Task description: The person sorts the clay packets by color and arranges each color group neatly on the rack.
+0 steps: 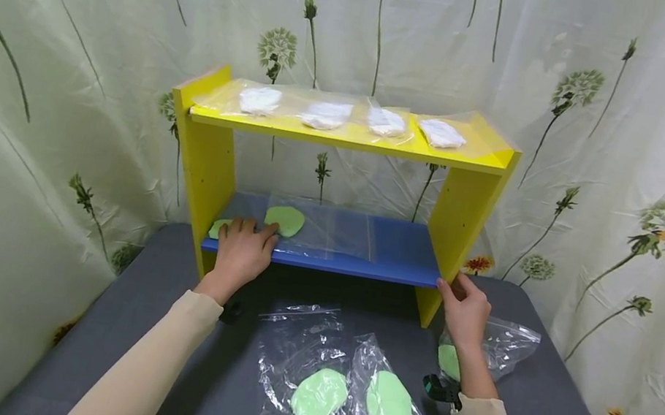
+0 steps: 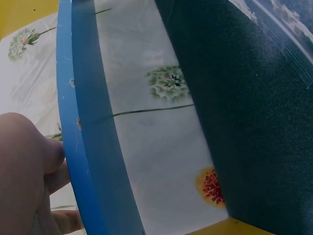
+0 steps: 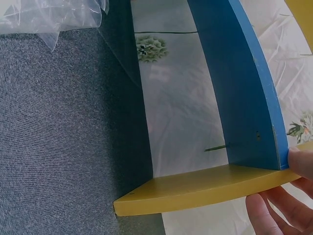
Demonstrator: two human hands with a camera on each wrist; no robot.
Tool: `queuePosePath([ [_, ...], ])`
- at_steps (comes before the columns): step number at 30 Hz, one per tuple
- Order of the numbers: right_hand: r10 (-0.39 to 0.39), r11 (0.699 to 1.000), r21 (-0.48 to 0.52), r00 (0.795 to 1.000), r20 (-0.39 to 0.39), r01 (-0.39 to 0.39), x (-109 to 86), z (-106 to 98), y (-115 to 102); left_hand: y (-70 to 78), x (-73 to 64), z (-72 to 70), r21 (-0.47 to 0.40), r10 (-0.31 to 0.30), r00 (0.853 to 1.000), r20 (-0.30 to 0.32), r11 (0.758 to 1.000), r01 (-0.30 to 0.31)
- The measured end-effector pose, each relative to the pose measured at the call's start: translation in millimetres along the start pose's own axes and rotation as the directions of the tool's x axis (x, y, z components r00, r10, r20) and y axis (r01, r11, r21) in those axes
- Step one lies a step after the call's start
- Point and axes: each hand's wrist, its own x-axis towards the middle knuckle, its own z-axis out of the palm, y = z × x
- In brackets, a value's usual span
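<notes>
My left hand (image 1: 243, 251) reaches over the front edge of the blue shelf (image 1: 408, 250) at its left end. Its fingers rest on a flat green piece (image 1: 218, 227) in a clear bag, partly covered by the hand. Beside the thumb lies another bagged green piece (image 1: 285, 220). In the left wrist view, the bent fingers (image 2: 29, 161) show just above the shelf's edge. My right hand (image 1: 465, 309) grips the yellow side panel (image 1: 457, 237) at the shelf's right end, with the thumb in front and fingers (image 3: 288, 208) against the outer face.
Bagged white pieces (image 1: 329, 115) line the yellow top board (image 1: 344, 141). On the dark table (image 1: 190, 368) before the unit lie two bagged green pieces (image 1: 320, 398), close together. Another green piece in a zip bag (image 1: 512, 339) lies behind the right forearm. A flowered curtain (image 1: 364, 28) hangs behind.
</notes>
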Motion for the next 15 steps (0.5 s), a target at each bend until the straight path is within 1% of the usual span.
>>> queuePosePath([
  [4,0.003,1.0,0.005,1.0,0.002,-0.003,0.0,0.0,-0.9,0.6,-0.5,0.7,-0.01,-0.01,1.0,0.007,1.0,0.01],
  [7,0.002,1.0,0.006,1.0,0.004,-0.002,-0.3,-0.2,-1.7,0.5,-0.6,0.5,-0.011,-0.006,1.0,0.006,1.0,0.006],
  [10,0.003,1.0,0.013,1.0,0.003,-0.003,-0.5,-0.2,-1.9,-0.9,-0.6,-2.3,-0.035,0.003,1.0,-0.006,0.999,-0.003],
  [13,0.008,1.0,0.009,1.0,0.004,-0.008,-0.3,-0.4,-1.0,-3.1,-1.5,-7.7,-0.06,0.015,0.999,-0.049,0.998,-0.018],
  [15,0.011,1.0,0.006,1.0,0.004,-0.011,0.1,-0.4,-0.4,-4.2,-2.3,-13.1,-0.08,0.029,0.994,-0.105,0.996,-0.037],
])
